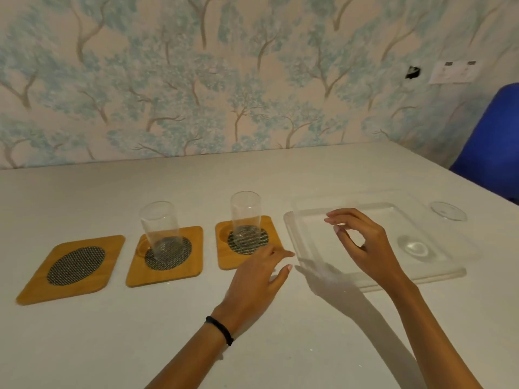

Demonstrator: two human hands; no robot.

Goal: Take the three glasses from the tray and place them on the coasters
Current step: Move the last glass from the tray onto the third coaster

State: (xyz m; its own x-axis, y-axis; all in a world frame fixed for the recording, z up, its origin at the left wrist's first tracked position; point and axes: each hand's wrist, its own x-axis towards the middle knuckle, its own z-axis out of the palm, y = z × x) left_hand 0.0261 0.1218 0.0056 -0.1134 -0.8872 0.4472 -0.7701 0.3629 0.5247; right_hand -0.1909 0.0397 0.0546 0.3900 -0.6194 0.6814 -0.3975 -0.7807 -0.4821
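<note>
Head view of a white tabletop (112,332) set against a wall papered with pale blue trees (196,80). Three square wooden coasters with round dark woven centres lie in a row at left. The leftmost coaster (71,269) is bare. The middle coaster (165,255) bears a tall clear drinking glass (160,230), upright on the woven disc. The right coaster (247,241) bears a second tall clear glass (246,217), also upright and on its disc.

Just beside the right coaster lies a shallow, square, clear plastic tray (309,248). The third clear glass (432,228) stands in the tray's far right part; it is hard to make out against the tray, with its rim (448,210) and base (413,247) the plainest parts, and it appears upright.

The left hand (254,282), with a black band (220,329) on the wrist, hovers low over the table near the front corner of the right coaster, fingers loosely spread, holding nothing. The right hand (368,245) is raised over the tray's near left part, thumb and forefinger curled towards each other with a narrow gap, grasping nothing and well apart from the third glass. A blue chair back (494,147) shows at far right, and a white wall socket plate (453,73) above it.
</note>
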